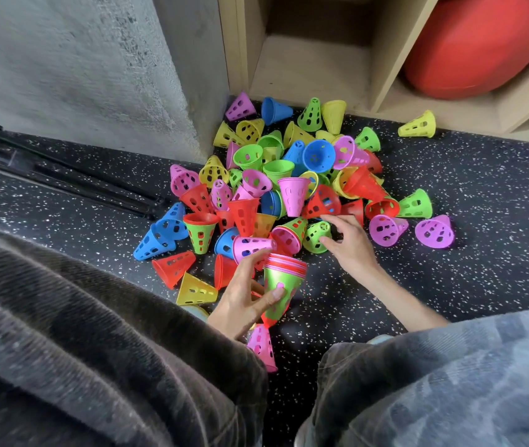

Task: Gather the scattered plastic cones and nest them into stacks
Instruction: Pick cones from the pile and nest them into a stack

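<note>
A heap of perforated plastic cones (pixel 292 175) in pink, green, yellow, blue and red lies on the dark speckled floor. My left hand (pixel 243 301) grips a nested stack (pixel 280 287), green on the outside with pink and red rims at its wide end, held just above the floor. My right hand (pixel 348 241) reaches into the near edge of the heap, thumb and fingers closing round a green cone (pixel 316 235) that lies on its side. A pink cone (pixel 261 345) rests on the floor below my left hand.
A grey concrete pillar (pixel 95 75) stands at back left, a wooden shelf unit (pixel 314 59) with a red ball (pixel 482 43) at back right. A lone yellow cone (pixel 419 124) lies by the shelf. My knees (pixel 450 382) fill the foreground. Black rails (pixel 63 175) run at left.
</note>
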